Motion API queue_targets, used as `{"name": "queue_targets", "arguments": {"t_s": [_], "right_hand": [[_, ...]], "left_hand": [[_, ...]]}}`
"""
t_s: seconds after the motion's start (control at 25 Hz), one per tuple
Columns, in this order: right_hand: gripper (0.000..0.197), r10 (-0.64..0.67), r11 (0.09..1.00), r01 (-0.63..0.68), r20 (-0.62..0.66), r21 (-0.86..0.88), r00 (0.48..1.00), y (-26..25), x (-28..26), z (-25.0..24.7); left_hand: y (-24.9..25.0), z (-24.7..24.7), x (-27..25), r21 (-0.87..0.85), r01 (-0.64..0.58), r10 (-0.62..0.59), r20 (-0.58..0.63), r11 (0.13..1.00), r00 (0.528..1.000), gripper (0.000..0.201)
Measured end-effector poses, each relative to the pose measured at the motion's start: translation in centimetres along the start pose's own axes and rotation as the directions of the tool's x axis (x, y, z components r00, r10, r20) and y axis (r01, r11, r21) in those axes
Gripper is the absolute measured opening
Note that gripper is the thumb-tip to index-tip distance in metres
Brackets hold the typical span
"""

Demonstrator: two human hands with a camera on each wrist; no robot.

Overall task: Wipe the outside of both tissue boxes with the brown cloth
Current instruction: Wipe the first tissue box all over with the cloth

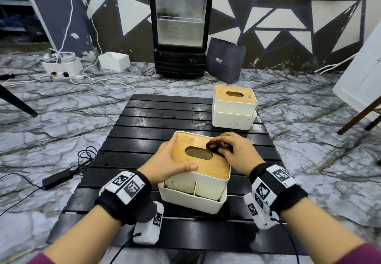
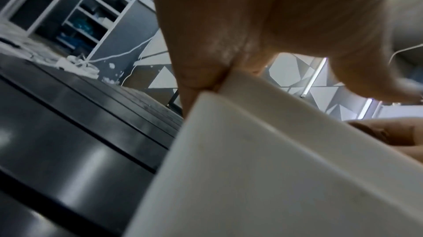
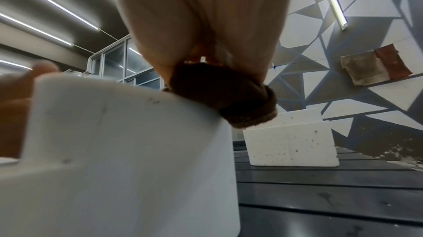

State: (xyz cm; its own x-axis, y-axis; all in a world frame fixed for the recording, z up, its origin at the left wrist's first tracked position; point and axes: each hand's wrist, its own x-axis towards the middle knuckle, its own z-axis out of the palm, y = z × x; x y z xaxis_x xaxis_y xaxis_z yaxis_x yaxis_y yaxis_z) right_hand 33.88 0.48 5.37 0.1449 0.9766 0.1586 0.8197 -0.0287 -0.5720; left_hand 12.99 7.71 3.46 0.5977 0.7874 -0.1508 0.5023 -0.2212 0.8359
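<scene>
The near tissue box (image 1: 206, 185), white with a wooden slotted lid, stands on the black slatted table (image 1: 144, 119). My left hand (image 1: 171, 160) grips its left side, thumb across the lid's near edge. In the left wrist view that hand (image 2: 228, 42) wraps the box's white corner (image 2: 263, 159). My right hand (image 1: 233, 150) holds the bunched brown cloth (image 1: 216, 146) against the lid's right edge. The right wrist view shows the cloth (image 3: 228, 96) pressed on the top corner of the box (image 3: 126, 150). The second tissue box (image 1: 235, 107) stands at the far right, its speckled side (image 3: 290, 146) visible.
A power adapter with cables (image 1: 59, 178) lies on the marbled floor left of the table. Behind stand a glass-door fridge (image 1: 179, 26), a dark bag (image 1: 225, 59), and a white box (image 1: 114, 60). A wooden leg (image 1: 358, 117) slants at right.
</scene>
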Motion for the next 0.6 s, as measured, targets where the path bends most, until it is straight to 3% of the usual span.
{"name": "queue_targets", "arguments": {"t_s": [0.16,0.32,0.44,0.6], "right_hand": [[0.032,0.04,0.999,-0.04,-0.004,0.01,0.999,-0.3,-0.3,0.1],[0.032,0.037,0.999,-0.037,0.046,-0.011,0.998,-0.4,-2.5,-0.3],[0.032,-0.022,1.0,0.022,0.088,-0.002,0.996,-1.4,-5.1,-0.2],[0.033,-0.089,0.996,0.086,0.212,0.022,0.973,-3.1,-6.6,-0.4]], "left_hand": [[-1.2,-0.9,0.4,-0.021,-0.018,0.018,-0.012,1.0,1.0,0.109],[-1.7,-2.0,0.9,-0.085,-0.012,0.003,-0.101,0.996,0.995,0.113],[-1.2,-2.4,1.3,-0.11,-0.002,-0.02,-0.203,0.994,0.979,0.088],[0.2,-1.2,1.4,0.086,0.023,0.005,-0.309,0.996,0.951,0.065]]}}
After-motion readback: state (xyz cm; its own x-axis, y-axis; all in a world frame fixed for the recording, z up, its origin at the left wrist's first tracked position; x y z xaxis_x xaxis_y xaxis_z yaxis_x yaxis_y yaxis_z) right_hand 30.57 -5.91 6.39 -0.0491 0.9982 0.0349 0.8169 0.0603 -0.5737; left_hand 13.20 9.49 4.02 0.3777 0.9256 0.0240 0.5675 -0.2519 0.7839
